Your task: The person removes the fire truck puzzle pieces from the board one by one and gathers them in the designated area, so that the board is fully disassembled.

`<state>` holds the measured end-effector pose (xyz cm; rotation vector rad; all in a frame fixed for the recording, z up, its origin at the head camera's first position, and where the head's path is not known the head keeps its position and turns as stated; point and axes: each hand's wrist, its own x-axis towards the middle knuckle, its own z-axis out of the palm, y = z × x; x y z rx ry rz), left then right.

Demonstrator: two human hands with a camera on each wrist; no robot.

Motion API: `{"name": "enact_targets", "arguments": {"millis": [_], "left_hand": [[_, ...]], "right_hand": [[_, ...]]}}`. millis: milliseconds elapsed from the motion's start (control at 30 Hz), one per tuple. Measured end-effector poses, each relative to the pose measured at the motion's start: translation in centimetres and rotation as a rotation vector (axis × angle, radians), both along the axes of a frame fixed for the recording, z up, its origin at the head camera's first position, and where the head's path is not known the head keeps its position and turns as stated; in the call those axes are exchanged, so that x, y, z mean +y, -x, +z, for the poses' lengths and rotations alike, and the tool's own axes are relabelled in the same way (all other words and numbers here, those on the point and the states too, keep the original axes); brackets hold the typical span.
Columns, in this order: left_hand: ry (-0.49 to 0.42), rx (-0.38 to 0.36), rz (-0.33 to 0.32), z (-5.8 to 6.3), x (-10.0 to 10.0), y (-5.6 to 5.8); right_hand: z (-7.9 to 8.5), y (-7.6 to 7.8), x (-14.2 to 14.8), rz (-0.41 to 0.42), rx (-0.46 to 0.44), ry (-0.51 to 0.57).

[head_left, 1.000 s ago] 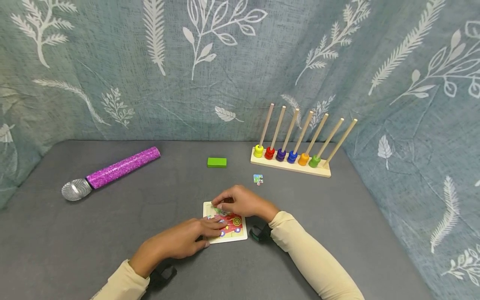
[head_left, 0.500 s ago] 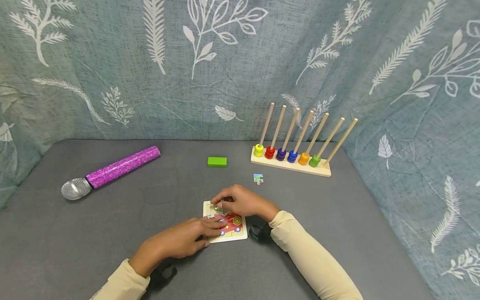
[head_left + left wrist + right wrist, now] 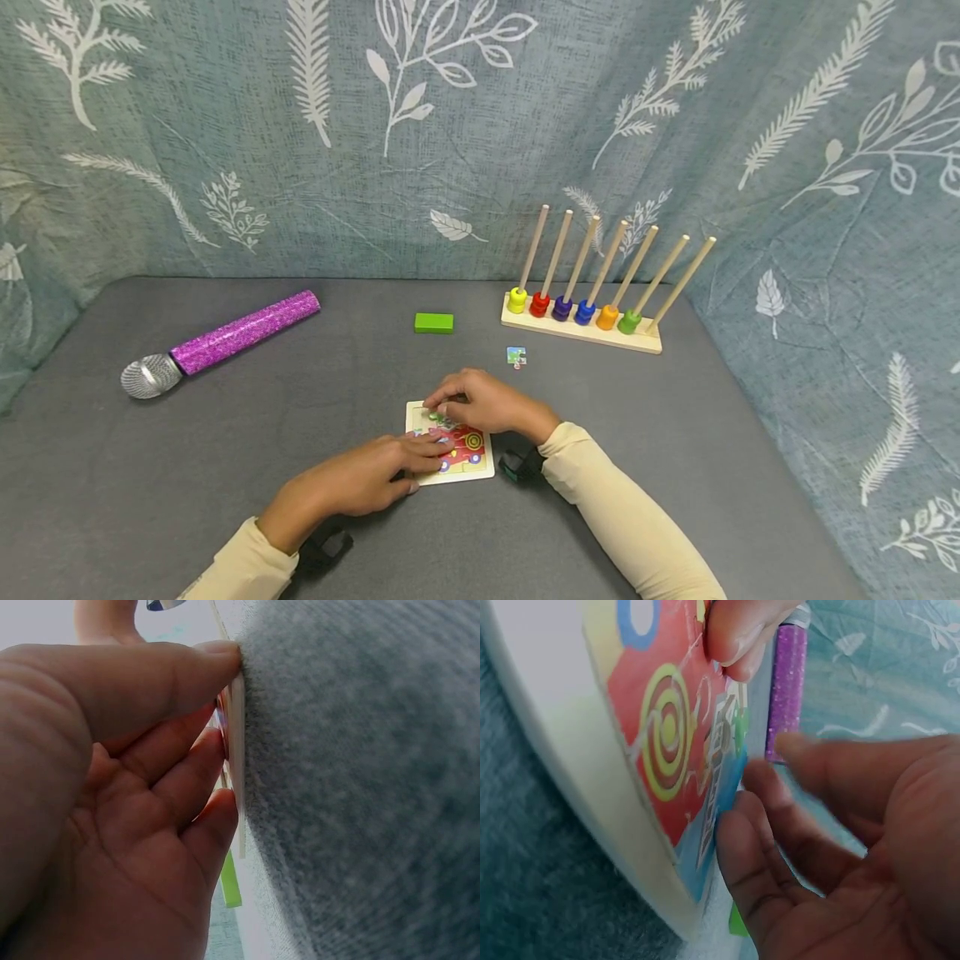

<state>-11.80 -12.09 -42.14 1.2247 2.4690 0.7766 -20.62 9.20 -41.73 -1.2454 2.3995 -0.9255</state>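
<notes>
A framed jigsaw puzzle (image 3: 477,463) with a red vehicle picture lies flat on the table. My left hand (image 3: 375,475) rests on its left part, fingers stretched over the picture. In the left wrist view, the thumb (image 3: 172,679) touches the frame's near edge. Over the top part of the puzzle is my right hand (image 3: 487,406), fingers bent down. In the right wrist view, fingertips (image 3: 735,840) touch the blue upper area while the blurred thumb stands apart from the picture. No piece shows between them. A loose puzzle piece (image 3: 516,357) lies beyond the right hand.
A green block (image 3: 434,323) lies behind the puzzle. At the back right stands a wooden peg abacus (image 3: 581,331) with coloured rings. A purple glitter microphone (image 3: 247,332) lies at the left. A patterned cloth (image 3: 337,192) hangs behind the grey table (image 3: 187,467).
My right fingers shift very slightly over the top of the puzzle. The left hand and the other things stay where they were.
</notes>
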Motion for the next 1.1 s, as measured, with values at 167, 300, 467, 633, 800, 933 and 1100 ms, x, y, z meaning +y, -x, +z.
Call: {"name": "enact_targets", "arguments": {"millis": [167,300,467,633,800,933,1100], "left_hand": [[-0.003,-0.014,-0.004,-0.05,0.05,0.08],[-0.004,-0.015,-0.008,-0.04,0.05,0.12],[-0.014,0.018,-0.016,-0.07,0.05,0.02],[-0.015,0.007,-0.014,0.02,-0.01,-0.04],[-0.01,0.001,-0.007,0.09,-0.03,-0.05],[-0.008,0.011,-0.009,0.03,-0.03,-0.05],[-0.006,0.023,-0.011,-0.05,-0.02,-0.04]], "right_hand": [[0.02,0.01,0.02,-0.054,0.015,-0.006],[0.13,0.01,0.2,-0.059,0.019,-0.039],[0.13,0.0,0.49,-0.064,0.046,-0.072],[0.12,-0.06,0.51,-0.065,0.07,-0.096],[-0.02,-0.1,0.32,-0.076,0.068,-0.109],[-0.05,-0.16,0.25,-0.087,0.067,-0.122],[0.13,-0.22,0.29,-0.093,0.071,-0.127]]}}
